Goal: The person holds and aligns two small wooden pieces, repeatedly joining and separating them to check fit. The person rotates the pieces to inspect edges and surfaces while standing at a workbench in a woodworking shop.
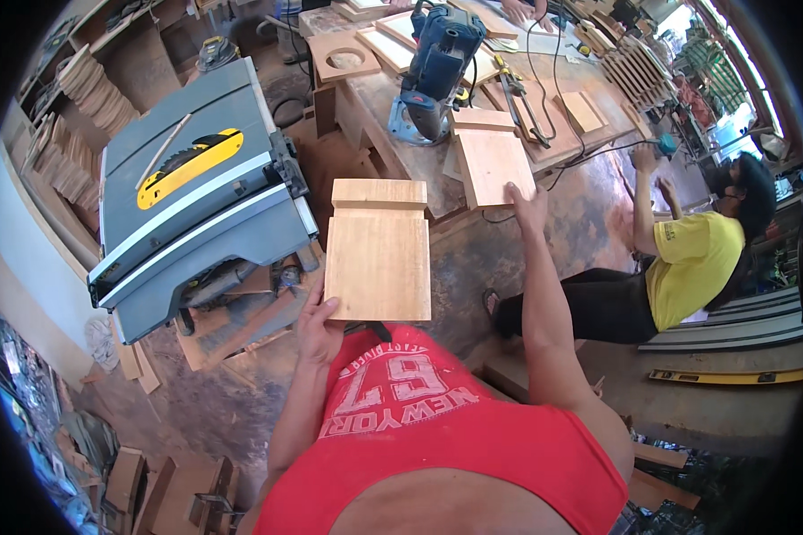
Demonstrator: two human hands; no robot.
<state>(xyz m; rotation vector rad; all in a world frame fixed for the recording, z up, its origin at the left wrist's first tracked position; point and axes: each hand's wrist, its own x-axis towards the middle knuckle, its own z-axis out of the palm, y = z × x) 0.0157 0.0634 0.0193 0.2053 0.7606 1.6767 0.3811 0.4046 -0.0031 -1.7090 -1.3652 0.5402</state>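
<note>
Here, white letters (401,414) mark a red shirt (509,456); left hand (318,325) and right hand (528,211) each pinch a grooved wooden board (377,267) by its edge.

Red sleeveless top (473,450) with pale front lettering (401,379); dark strip (380,333), possibly a belt.

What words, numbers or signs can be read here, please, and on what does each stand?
Red top: large pale letters and a number, readable but not copied.
Yellow shirt, sleeve: print too small to read.
Yellow level: markings too small to read.
Left board and right board: no text visible.
</note>
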